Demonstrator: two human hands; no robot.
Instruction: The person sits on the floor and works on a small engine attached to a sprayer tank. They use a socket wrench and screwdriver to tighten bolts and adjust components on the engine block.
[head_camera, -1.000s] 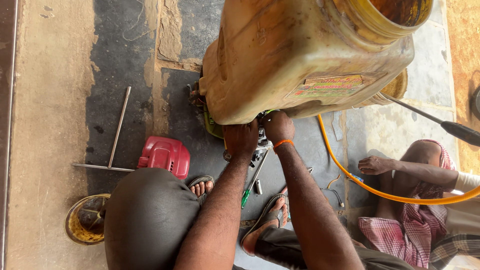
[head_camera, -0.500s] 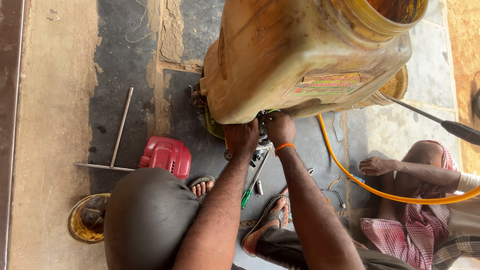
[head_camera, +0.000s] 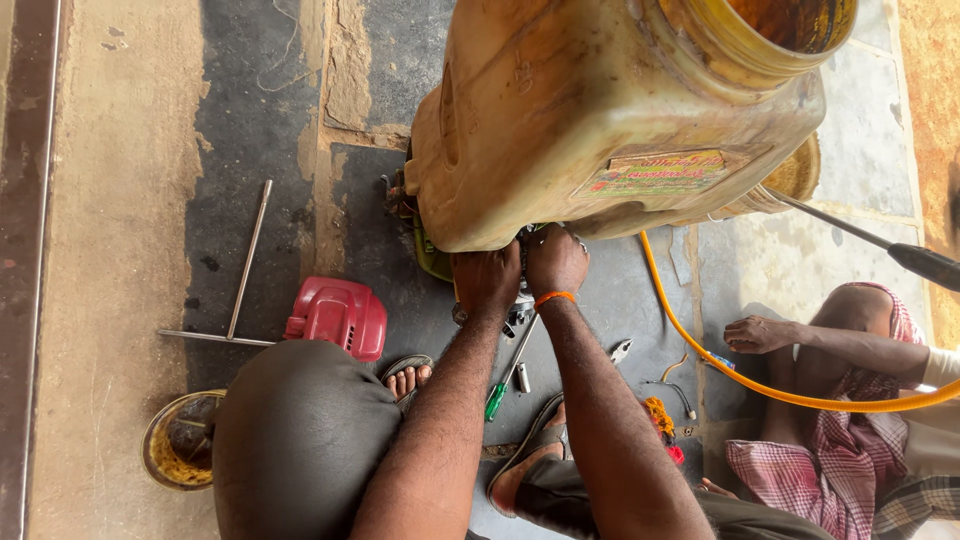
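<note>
A big dirty yellow plastic tank with an open round mouth fills the upper middle of the head view. Under its near edge sits a small metal engine part. My left hand and my right hand, with an orange band on its wrist, both press against that part right below the tank, their fingers hidden under the tank's edge. What the fingers grip cannot be seen.
A green-handled screwdriver lies between my forearms. A red plastic cover, a metal T-shaped rod and a round tin lie at left. An orange hose curves right, past a seated person's hand. A black lance sticks out at right.
</note>
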